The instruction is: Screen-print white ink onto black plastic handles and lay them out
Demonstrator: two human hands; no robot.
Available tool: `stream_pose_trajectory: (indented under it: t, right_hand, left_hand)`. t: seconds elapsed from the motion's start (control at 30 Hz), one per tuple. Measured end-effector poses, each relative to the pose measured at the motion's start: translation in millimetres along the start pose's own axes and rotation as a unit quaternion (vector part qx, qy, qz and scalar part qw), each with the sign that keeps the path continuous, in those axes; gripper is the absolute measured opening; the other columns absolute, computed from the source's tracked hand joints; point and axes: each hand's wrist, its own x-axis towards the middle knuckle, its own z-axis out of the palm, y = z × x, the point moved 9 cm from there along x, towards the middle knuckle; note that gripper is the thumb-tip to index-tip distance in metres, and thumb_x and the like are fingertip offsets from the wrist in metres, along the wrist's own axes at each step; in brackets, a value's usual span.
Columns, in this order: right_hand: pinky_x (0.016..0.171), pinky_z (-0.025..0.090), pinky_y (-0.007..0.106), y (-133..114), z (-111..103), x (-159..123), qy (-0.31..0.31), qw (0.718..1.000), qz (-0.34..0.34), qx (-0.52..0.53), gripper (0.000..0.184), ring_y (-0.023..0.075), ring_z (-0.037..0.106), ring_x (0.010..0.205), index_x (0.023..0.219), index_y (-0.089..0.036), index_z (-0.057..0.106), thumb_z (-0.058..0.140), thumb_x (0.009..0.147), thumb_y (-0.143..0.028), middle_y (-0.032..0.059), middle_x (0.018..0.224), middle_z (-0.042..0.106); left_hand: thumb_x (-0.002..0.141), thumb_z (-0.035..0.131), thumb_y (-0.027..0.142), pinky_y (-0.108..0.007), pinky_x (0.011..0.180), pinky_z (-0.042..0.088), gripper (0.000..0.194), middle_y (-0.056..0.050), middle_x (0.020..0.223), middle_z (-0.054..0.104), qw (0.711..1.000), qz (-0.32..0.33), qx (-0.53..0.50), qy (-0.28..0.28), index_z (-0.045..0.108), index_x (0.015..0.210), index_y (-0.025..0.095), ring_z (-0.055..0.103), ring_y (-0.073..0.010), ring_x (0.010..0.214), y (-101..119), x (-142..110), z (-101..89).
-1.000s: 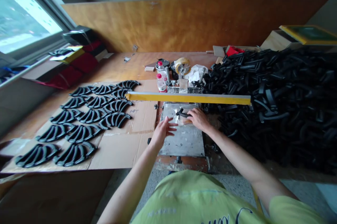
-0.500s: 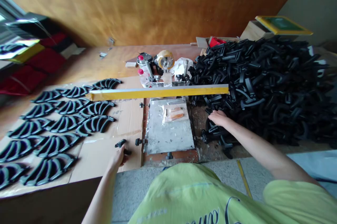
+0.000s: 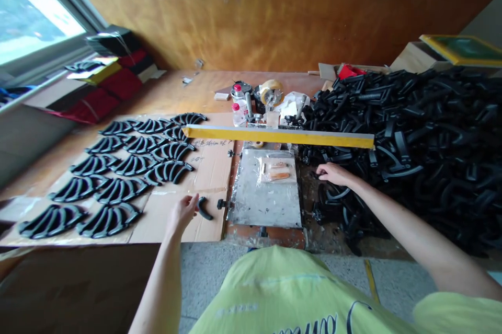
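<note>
My left hand [image 3: 185,211] is over the cardboard [image 3: 180,224], its thumb and fingers closed at the near side of a black curved plastic handle [image 3: 204,208]. The fingertips are at the handle's end, and part of the grip is hidden. On the right, my right hand [image 3: 332,173] has its fingers pinched together at the edge of a big heap of black plastic handles [image 3: 396,187]. A small dark end of a piece shows at those fingertips. Several fanned rows of similar curved handles [image 3: 120,187] lie on the cardboard to the left.
Between my hands is a grey flat plate [image 3: 266,208] with a small clear packet [image 3: 276,172] on it. A yellow-edged bar [image 3: 282,136] spans above the plate's far end. Behind it are red-capped bottles [image 3: 238,114] and a tape roll [image 3: 272,93]. Stacked boxes [image 3: 113,83] stand at far left.
My view has turned a little left. The handle at my left hand has turned and now points away to the right of the fingers. My right hand stays at the heap's edge.
</note>
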Motion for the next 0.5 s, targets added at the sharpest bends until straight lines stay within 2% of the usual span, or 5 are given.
stream_pose_trajectory:
  t: [0.13,0.2,0.27,0.37,0.5]
  right_hand:
    - [0.089,0.045,0.031,-89,-4,35,0.145,0.982,-0.105,0.066,0.02,0.0183,0.06,0.098,0.102,-0.018,0.068,0.058,0.085,-0.015,0.0063,0.105,0.067]
    - [0.091,0.043,0.033,-130,9,48,0.164,0.975,-0.145,0.047,0.019,0.019,0.058,0.1,0.102,-0.017,0.069,0.056,0.088,-0.017,0.0071,0.104,0.067]
    - [0.09,0.043,0.034,-157,25,57,0.163,0.973,-0.161,0.017,0.018,0.0208,0.056,0.1,0.099,-0.016,0.07,0.056,0.088,-0.02,0.0078,0.099,0.067]
    - [0.089,0.044,0.036,-171,34,57,0.174,0.972,-0.156,-0.007,0.019,0.0226,0.055,0.101,0.098,-0.016,0.071,0.054,0.089,-0.02,0.0095,0.098,0.067]
    - [0.088,0.046,0.03,-152,15,38,0.201,0.965,-0.159,0.048,0.016,0.0181,0.057,0.097,0.09,-0.014,0.072,0.057,0.086,-0.013,0.0067,0.092,0.07]
  left_hand:
    - [0.074,0.059,0.06,-0.021,0.048,0.043,0.045,0.001,0.058,0.061,0.964,0.132,-0.229,0.032,0.061,0.089,0.017,0.054,-0.0114,0.048,123,-22,-7.2]
    - [0.079,0.056,0.059,-0.02,0.049,0.044,0.047,0.002,0.061,0.061,0.922,0.214,-0.322,0.025,0.061,0.102,0.018,0.054,-0.0101,0.049,184,-35,-10.9]
    - [0.083,0.052,0.059,-0.019,0.048,0.043,0.045,0.002,0.061,0.061,0.881,0.265,-0.392,0.006,0.06,0.1,0.019,0.053,-0.0092,0.048,229,-45,-13.1]
    - [0.086,0.047,0.056,-0.019,0.047,0.042,0.042,0.0,0.059,0.059,0.851,0.29,-0.436,-0.02,0.062,0.087,0.016,0.052,-0.0089,0.049,264,-52,-12.8]
    - [0.085,0.051,0.053,-0.021,0.05,0.044,0.041,-0.001,0.066,0.062,0.861,0.285,-0.421,-0.004,0.066,0.092,0.015,0.055,-0.0108,0.055,257,-61,-15.8]
